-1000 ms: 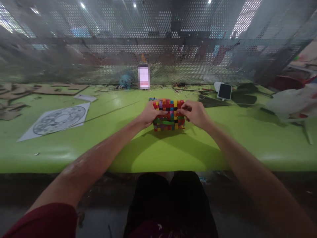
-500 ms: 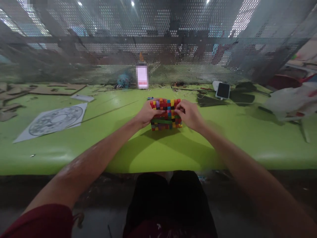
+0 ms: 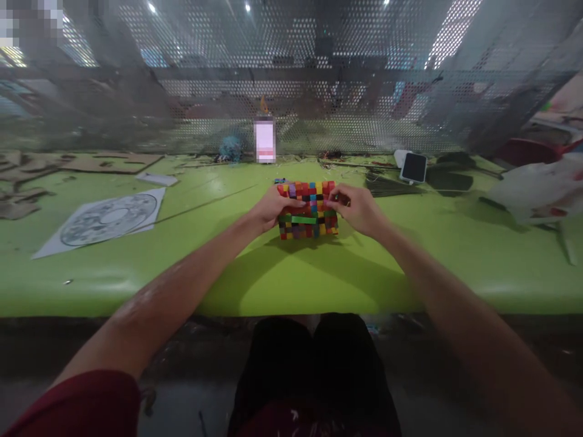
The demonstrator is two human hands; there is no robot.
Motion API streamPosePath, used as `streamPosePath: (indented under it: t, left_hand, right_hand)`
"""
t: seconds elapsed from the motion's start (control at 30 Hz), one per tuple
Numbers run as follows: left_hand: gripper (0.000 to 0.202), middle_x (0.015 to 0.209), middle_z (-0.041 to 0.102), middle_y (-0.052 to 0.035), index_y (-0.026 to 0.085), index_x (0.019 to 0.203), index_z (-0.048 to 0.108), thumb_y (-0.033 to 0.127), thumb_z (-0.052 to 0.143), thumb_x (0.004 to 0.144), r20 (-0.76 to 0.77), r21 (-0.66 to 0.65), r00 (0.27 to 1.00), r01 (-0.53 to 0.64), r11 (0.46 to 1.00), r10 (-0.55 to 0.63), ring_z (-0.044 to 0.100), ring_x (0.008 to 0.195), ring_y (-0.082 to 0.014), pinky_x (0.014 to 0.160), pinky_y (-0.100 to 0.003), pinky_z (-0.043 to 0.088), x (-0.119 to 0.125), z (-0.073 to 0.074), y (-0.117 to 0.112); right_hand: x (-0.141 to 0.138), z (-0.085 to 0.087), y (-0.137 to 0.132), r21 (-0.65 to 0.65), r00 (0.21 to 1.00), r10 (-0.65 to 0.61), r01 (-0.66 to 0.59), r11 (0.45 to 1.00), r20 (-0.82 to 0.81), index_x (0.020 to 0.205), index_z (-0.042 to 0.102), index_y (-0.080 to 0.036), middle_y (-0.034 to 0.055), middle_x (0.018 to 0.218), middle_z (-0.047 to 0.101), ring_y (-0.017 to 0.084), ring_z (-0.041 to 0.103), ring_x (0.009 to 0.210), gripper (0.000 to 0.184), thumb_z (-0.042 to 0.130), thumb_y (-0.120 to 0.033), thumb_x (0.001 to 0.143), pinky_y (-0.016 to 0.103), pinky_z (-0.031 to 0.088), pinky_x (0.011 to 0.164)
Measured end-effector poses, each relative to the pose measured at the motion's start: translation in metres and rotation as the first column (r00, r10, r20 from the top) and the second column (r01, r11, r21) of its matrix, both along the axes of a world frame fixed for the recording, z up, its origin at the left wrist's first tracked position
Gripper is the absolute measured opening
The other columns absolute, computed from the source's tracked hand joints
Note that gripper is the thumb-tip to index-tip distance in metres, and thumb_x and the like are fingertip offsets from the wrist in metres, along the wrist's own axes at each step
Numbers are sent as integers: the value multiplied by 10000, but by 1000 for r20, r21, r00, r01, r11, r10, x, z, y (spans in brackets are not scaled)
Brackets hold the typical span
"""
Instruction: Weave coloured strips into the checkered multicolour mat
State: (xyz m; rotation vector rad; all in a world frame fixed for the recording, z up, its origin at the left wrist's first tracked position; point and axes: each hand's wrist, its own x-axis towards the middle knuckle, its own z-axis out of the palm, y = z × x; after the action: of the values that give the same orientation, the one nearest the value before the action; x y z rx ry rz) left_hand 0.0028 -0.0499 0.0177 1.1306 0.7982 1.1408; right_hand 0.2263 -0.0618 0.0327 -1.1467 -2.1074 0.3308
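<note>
A multicoloured woven piece (image 3: 310, 229) of checkered red, yellow, blue, black and purple strips stands on the table in front of me, box-like in shape. A loose-looking green strip (image 3: 303, 220) lies across its front. My left hand (image 3: 269, 207) grips the left side, thumb flat on the front face and the other fingers hidden behind. At the upper right edge, my right hand (image 3: 353, 206) is closed in a pinch with thumb and forefinger against the weave. Whether it pinches the edge or a single strip end is too small to tell.
The green table (image 3: 291, 279) meets a perforated metal screen (image 3: 319, 115) at the back. A lit phone (image 3: 265, 141) leans there. A printed paper (image 3: 109, 218) and cardboard scraps (image 3: 109, 162) lie left; a white-framed device (image 3: 413, 167), dark strips (image 3: 394, 186) and a plastic bag (image 3: 523, 188) sit right.
The view has shifted slightly. The woven piece is tilted a little differently, and the green strip across its front shows brighter. Both hands keep their places on it.
</note>
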Motion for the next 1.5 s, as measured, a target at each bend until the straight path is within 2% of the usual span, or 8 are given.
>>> streamPosePath:
  t: [0.2,0.43,0.73,0.97,1.13,1.3,1.4,1.5]
  left_hand:
    - [390,818,793,-58,134,843,775,123,914,478,-13,24,1000,-27,999,27,747,761,-215,865,-406,623,4,1,-4]
    - [320,844,771,-19,171,817,740,162,870,525,92,97,957,-285,954,276,709,750,-174,817,-351,611,21,-3,-11]
    - [260,773,721,14,185,836,736,156,813,589,74,199,969,-247,948,237,647,705,-138,764,-294,579,29,-5,-20]
    - [270,760,692,16,189,862,709,181,821,617,44,297,953,-298,907,299,619,698,-139,731,-289,566,31,-8,-17]
    - [313,754,701,28,188,860,712,214,851,581,57,236,960,-279,931,273,635,691,-131,751,-290,571,29,-8,-15]
    - [291,695,708,10,178,771,698,220,863,535,64,88,960,-277,957,272,703,721,-187,797,-370,611,20,-1,-9]
    - [292,666,711,-2,178,746,693,206,872,516,96,36,964,-251,967,247,736,749,-227,809,-418,629,15,3,-7]
    - [298,692,735,-17,174,747,698,199,880,512,90,34,982,-169,985,165,750,751,-236,814,-432,637,12,4,-6]
  right_hand:
    - [-4,-6,-1,25,1000,-16,16,1000,1,836,576,-224,2,694,606,181,513,636,137,685,-267,908,338,405,657]
    - [-19,-13,-9,131,997,-70,63,989,46,833,510,-235,50,831,638,212,576,757,231,621,-392,961,345,426,696]
    - [-25,-13,-20,293,914,-301,220,931,272,897,578,-203,99,864,678,226,562,731,193,429,-249,1012,343,337,659]
    - [-33,-20,-23,354,928,-184,61,933,323,934,588,-189,135,934,679,253,581,850,296,327,-225,1069,352,406,769]
    - [-33,-20,-19,242,968,-133,80,967,212,909,577,-204,118,926,677,244,592,834,227,411,-262,1052,351,430,757]
    - [3,1,1,75,941,-168,198,977,-295,761,565,-228,7,657,576,168,514,615,341,634,-506,945,317,437,605]
    - [20,9,12,-170,917,-94,29,985,-387,831,687,-204,35,732,679,171,584,627,387,765,-583,809,325,501,594]
    - [20,5,14,-334,920,-2,-140,932,-392,836,773,-202,66,844,763,219,687,804,384,778,-584,790,392,580,774]
